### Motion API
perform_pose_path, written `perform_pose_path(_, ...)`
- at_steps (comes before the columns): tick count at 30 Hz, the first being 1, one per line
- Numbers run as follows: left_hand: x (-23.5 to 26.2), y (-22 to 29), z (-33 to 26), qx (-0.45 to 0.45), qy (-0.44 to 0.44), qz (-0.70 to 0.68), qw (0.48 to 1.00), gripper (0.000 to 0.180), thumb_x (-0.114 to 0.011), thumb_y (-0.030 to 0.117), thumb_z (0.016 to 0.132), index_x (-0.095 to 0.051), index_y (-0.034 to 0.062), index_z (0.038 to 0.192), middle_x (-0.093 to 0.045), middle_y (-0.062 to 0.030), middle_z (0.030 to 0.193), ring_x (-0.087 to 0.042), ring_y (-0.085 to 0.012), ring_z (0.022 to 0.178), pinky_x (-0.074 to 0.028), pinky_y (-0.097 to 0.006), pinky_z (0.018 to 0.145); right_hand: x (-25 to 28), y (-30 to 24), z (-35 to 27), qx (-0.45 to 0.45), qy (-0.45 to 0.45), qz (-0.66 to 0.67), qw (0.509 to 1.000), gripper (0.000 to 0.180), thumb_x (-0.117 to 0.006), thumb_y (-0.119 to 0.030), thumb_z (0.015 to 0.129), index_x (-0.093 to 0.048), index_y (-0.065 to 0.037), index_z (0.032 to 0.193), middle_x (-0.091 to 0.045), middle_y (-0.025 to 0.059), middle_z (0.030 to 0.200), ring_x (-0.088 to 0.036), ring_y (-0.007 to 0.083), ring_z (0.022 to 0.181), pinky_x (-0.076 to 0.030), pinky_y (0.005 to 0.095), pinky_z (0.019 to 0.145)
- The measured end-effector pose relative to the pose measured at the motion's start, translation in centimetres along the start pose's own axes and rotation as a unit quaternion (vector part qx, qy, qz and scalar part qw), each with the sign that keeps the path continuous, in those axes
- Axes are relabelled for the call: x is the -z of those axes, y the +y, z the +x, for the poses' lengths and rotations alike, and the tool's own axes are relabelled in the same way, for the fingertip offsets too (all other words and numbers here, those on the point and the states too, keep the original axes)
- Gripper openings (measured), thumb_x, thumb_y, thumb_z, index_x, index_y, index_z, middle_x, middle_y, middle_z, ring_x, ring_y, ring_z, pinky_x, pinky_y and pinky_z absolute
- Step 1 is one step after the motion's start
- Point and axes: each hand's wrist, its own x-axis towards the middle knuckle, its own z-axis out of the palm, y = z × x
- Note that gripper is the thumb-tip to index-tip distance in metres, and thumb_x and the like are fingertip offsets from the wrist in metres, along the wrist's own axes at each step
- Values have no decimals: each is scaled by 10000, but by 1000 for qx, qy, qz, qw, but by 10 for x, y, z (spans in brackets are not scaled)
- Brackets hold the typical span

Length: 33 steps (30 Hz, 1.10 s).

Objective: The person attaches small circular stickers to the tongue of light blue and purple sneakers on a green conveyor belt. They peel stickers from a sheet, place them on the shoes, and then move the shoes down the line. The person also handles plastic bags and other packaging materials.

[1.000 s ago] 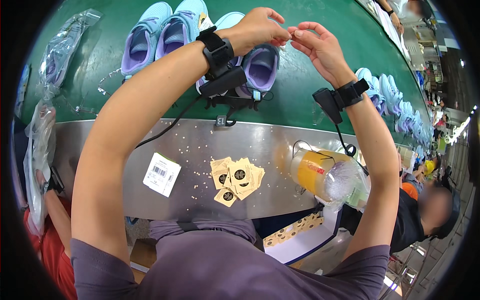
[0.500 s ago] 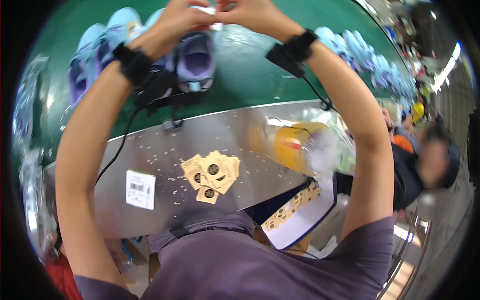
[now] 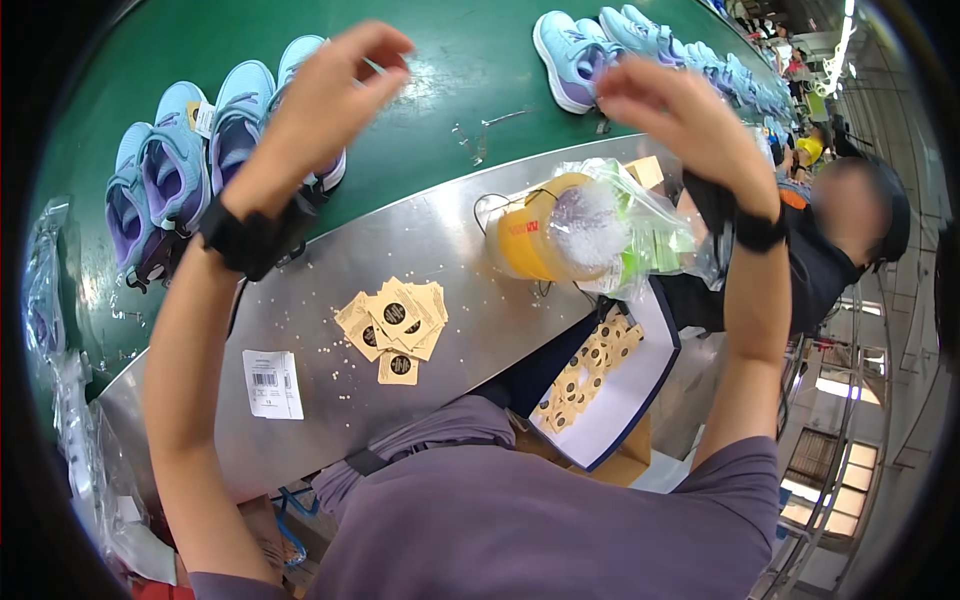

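Over the shoes at the left, my left hand (image 3: 335, 95) is raised with its thumb and fingers apart and nothing visible between them. My right hand (image 3: 685, 105) is open and smeared by motion, its fingers stretched toward a light blue and purple sneaker (image 3: 572, 62). Whether they touch it I cannot tell. Several more such sneakers (image 3: 175, 165) stand on the left of the green table, one with a white tag (image 3: 204, 119). My left hand and forearm partly cover the nearest ones.
Tan cards (image 3: 405, 318) and a white label sheet (image 3: 272, 385) lie on the metal surface (image 3: 440, 240). A yellow tub (image 3: 525, 240) stands beside plastic bags (image 3: 650, 235). An open box (image 3: 650, 380) holds more cards. Another person (image 3: 800, 290) is at the right; sneakers (image 3: 700, 62) line the far right.
My hands, earlier together at the top edge around something small and white, have come apart. The right has moved right, near a sneaker; the left hangs over the left-hand shoes. The view has shifted.
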Motion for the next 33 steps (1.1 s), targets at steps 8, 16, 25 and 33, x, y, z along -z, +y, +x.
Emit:
perform_pose_path(8, -99, 69, -43, -229, -61, 4, 972, 308, -648, 90, 789, -559, 39, 1079, -596, -132, 1086, -561, -320, 1009, -461, -397, 861, -79, 3, -115, -287, 167, 389, 859, 203, -599, -149, 905, -658, 36, 963, -634, 3, 791, -535, 45, 727, -416, 172, 658)
perform_pose_path(16, -145, 83, -66, -295, -137, 61, 944, 403, -667, 141, 772, -536, -15, 1119, -570, -171, 1142, -541, -340, 1069, -433, -412, 935, -100, -40, -110, -120, 514, 442, 725, 74, -570, -54, 889, -573, 10, 926, -647, 114, 906, -599, 153, 766, -500, 288, 802)
perform_pose_path(25, -65, 73, -122, -144, 23, 38, 989, 313, -690, 59, 756, -587, 1, 1046, -602, -145, 1111, -589, -321, 996, -484, -374, 850, -134, -111, -115, -137, 228, 301, 916, 102, -581, -34, 867, -619, -3, 956, -646, 43, 815, -627, 114, 728, -488, 243, 660)
perform_pose_path(33, 15, 30, -256, 294, 192, 201, 915, 163, -689, 150, 793, -622, 2, 809, -598, -78, 766, -566, -178, 682, -438, -284, 614, -220, -131, -54, -26, 120, 135, 983, 264, -660, -178, 793, -591, -99, 1036, -565, 97, 851, -600, 288, 767, -474, 394, 625)
